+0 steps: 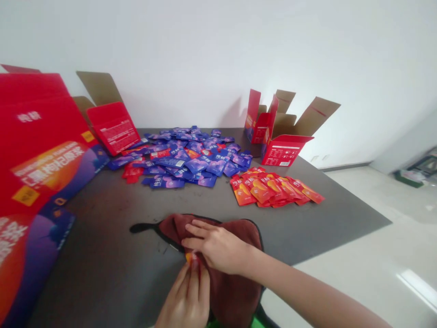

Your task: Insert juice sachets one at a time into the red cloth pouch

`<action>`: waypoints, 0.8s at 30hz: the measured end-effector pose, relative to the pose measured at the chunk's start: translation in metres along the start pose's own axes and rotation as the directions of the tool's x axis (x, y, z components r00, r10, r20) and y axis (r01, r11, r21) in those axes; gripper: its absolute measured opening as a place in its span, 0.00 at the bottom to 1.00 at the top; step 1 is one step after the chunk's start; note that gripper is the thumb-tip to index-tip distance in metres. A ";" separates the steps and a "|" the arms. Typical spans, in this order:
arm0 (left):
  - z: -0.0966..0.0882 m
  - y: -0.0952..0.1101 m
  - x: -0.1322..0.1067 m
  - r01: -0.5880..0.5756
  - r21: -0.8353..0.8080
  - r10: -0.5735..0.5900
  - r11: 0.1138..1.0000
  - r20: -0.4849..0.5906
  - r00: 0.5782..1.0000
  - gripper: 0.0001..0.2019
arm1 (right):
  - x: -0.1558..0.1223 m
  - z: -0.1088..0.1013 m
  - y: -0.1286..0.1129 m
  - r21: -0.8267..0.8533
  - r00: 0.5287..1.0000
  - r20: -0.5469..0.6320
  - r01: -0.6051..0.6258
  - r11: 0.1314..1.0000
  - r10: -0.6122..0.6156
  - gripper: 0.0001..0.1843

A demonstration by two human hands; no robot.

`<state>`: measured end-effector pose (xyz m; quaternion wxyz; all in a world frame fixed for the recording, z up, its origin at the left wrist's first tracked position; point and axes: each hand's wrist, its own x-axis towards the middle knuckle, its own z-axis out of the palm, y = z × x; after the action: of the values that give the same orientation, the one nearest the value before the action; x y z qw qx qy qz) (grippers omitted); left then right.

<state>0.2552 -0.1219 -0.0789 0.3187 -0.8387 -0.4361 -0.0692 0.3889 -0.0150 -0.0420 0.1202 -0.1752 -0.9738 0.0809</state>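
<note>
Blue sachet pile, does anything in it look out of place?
Yes: red sachets lie mixed into the blue sachets at the pile's near left edge, which stands out because the other red sachets sit in their own group to the right.

The left hand [182,296] pinches an orange packet [189,258] against the brown towel [235,291], the right hand [216,246] flat on top; blue packets [184,159] and red packets [269,189] lie beyond it.

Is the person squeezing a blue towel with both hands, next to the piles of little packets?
No, the towel is dark reddish-brown, not blue, in the head view. The left hand and right hand are on it, near the packets.
</note>
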 end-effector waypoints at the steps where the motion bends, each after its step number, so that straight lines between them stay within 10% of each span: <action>1: -0.001 -0.001 0.001 -0.005 0.004 0.005 1.000 0.000 1.000 0.19 | 0.003 0.002 0.003 0.006 1.000 -0.009 -0.006 1.000 0.006 0.15; 10: -0.009 0.000 0.011 0.051 -0.089 -0.035 0.995 0.171 0.985 0.22 | 0.052 0.007 0.037 -0.001 0.966 -0.098 -0.239 0.971 0.238 0.12; 16: -0.016 -0.010 0.016 0.122 -0.270 -0.035 0.955 0.306 0.951 0.23 | 0.011 -0.029 0.002 0.155 0.898 -0.302 -0.286 0.946 0.321 0.16; 24: -0.011 -0.015 0.016 0.076 -0.253 -0.043 0.964 0.131 0.990 0.21 | 0.000 0.003 -0.012 0.032 0.995 -0.015 -0.102 0.994 0.103 0.12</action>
<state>0.2551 -0.1107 -0.0569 0.1769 -0.8622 -0.4675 -0.0823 0.3843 -0.0268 -0.0423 0.1267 -0.2238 -0.9611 0.1007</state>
